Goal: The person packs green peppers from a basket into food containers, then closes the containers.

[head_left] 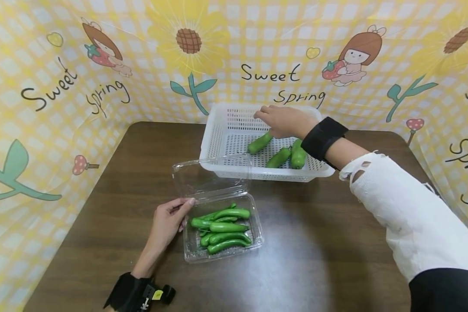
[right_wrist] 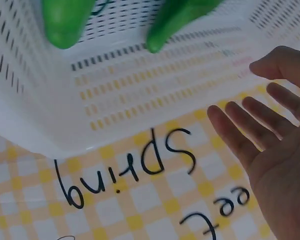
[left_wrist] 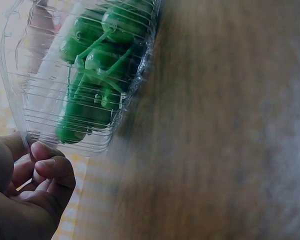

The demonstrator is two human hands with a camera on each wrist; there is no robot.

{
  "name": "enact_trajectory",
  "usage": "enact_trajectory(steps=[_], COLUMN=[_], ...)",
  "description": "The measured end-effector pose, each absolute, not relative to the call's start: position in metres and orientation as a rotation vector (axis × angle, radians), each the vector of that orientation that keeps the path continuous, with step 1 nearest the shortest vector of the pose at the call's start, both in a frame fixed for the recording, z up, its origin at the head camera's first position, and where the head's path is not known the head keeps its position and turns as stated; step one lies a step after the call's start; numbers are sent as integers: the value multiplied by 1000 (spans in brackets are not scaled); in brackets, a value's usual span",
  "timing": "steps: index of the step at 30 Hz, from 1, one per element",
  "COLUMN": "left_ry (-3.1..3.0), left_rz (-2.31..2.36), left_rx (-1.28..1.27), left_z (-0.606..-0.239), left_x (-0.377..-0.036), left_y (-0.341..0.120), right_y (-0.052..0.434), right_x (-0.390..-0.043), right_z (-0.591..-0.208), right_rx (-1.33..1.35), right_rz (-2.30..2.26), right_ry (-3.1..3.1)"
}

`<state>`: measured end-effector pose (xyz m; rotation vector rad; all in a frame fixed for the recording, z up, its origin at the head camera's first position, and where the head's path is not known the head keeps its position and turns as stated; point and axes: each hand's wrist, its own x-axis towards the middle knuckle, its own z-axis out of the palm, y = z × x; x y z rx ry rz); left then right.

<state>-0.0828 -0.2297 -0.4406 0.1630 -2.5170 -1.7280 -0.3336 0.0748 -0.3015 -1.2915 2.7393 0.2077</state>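
Observation:
A clear plastic clamshell box (head_left: 222,234) lies open on the brown table, holding several green peppers (head_left: 224,227). My left hand (head_left: 167,223) grips the box's left rim (left_wrist: 27,142) with curled fingers. A white perforated basket (head_left: 218,143) stands behind it with three green peppers (head_left: 281,156) inside. My right hand (head_left: 282,121) hovers over the basket with straight, spread fingers (right_wrist: 250,130) and holds nothing; the nearest pepper (head_left: 259,143) lies just below it.
The brown table (head_left: 113,195) has bare surface to the left and right of the box. A yellow checked "Sweet Spring" backdrop (head_left: 273,78) surrounds the table on three sides. Black wrist straps (head_left: 321,136) sit on both arms.

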Motion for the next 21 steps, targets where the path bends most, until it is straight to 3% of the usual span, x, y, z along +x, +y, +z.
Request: enact_trajectory(steps=[21], left_ry=[-2496], left_rz=[-1758], left_rx=[155], left_z=[-440], left_x=[-81], left_y=[-231], right_y=[41], right_x=[-350], right_z=[-365], right_rx=[-1165], right_rz=[428], right_ry=[2635])
